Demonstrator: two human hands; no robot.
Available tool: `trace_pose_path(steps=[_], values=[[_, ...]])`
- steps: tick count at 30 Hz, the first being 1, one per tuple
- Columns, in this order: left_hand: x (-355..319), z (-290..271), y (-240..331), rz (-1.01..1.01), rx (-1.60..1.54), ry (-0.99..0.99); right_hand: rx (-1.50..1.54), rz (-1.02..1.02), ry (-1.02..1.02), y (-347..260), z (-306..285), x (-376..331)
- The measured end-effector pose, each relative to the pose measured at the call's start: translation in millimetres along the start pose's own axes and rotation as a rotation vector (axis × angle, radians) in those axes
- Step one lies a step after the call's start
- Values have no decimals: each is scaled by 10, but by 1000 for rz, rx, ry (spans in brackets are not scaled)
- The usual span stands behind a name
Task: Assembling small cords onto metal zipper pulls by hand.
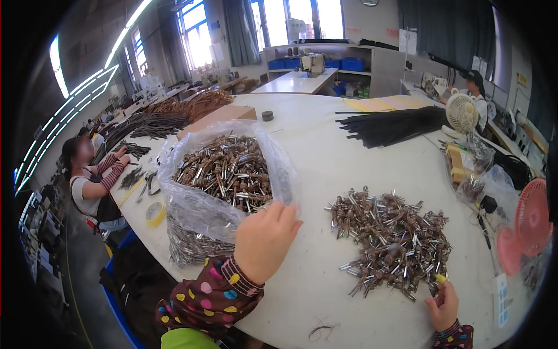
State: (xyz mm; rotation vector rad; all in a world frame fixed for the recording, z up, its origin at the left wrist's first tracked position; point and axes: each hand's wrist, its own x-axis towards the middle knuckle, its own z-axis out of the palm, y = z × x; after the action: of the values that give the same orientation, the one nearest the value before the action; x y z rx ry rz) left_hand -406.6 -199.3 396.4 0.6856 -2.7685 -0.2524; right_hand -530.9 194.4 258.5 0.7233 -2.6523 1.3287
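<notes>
A clear plastic bag (200, 203) stands upright on the table, its mouth wide, heaped with small brown knotted cord pieces with silvery metal tips (224, 171). My left hand (267, 238) is over the bag's near right rim, fingers curled together; what they hold, if anything, is hidden. To the right lies a loose pile of the same cord pieces (395, 238). At its near right edge is my right hand (444, 305), thumb and forefinger apart beside the pieces. One fingertip wears a yellow cover (440, 278).
Yellow tape (155, 214) lies left of the bag, with a cardboard box (218, 119) behind it. Black strips (395, 125) lie at the far right. A pink fan (532, 221) and a cream fan (462, 112) stand rightward. A co-worker (93, 180) sits at the left.
</notes>
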Motion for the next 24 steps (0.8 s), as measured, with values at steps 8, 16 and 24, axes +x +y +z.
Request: trace_pose_path(steps=[8,16,24], values=[[-374,164,24,561,217,520,-159,48,-251,-315,-17,-157],[-916,915,70,886,-349,-472,-218,-164,-367,-528,141,85],[93,1300,134,808,-135,-69,-236,-266,-219,-229,547,595]])
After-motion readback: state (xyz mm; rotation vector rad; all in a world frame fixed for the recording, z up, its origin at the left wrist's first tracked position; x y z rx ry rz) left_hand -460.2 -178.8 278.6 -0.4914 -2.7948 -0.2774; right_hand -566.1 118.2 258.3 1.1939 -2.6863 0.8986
